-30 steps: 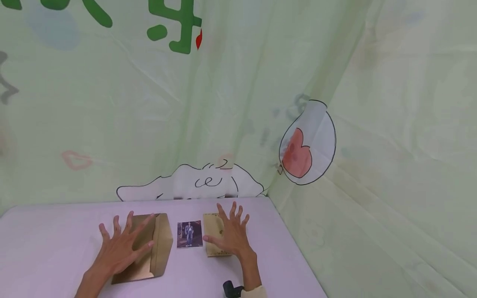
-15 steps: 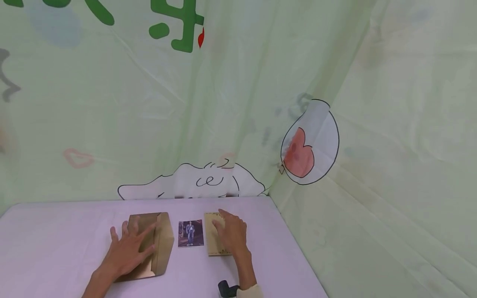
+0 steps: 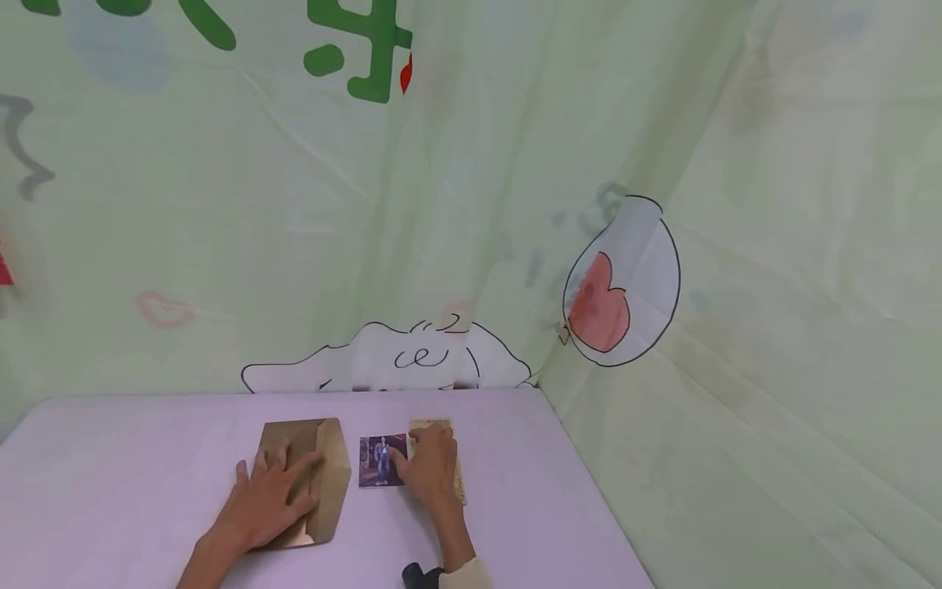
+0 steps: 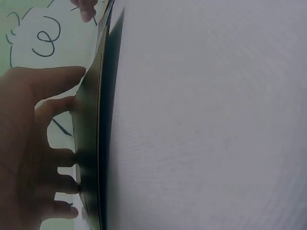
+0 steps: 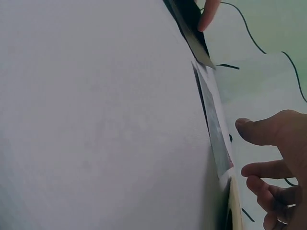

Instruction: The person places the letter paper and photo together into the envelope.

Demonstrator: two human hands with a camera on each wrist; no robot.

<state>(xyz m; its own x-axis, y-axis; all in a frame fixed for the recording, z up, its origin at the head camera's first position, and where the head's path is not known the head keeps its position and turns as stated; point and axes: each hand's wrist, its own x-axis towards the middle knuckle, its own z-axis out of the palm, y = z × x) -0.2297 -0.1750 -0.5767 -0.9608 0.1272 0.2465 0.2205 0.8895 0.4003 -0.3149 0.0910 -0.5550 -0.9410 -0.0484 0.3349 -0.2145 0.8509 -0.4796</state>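
Observation:
A brown paper envelope (image 3: 334, 470) lies on the table, its flap side towards the right. My left hand (image 3: 261, 501) rests on it with fingers spread, and in the left wrist view the fingertips touch its face (image 4: 88, 124). Right of the envelope lies a small photo (image 3: 374, 462) of a standing person. My right hand (image 3: 432, 466) is over the gap between the photo and a cream-coloured booklet or card (image 3: 460, 484), which it mostly covers. In the right wrist view its fingers are loosely bent, thumb apart from the index finger, holding nothing.
A table (image 3: 530, 507) with a pale cloth carries everything. Behind it hangs a light green printed curtain (image 3: 294, 204), and another side of it runs along the right edge. A black device (image 3: 422, 577) sits at the right wrist.
My left hand has come down onto the envelope. The right hand has moved left from the cream piece towards the photo, its spread fingers now bent. The head view has shifted slightly.

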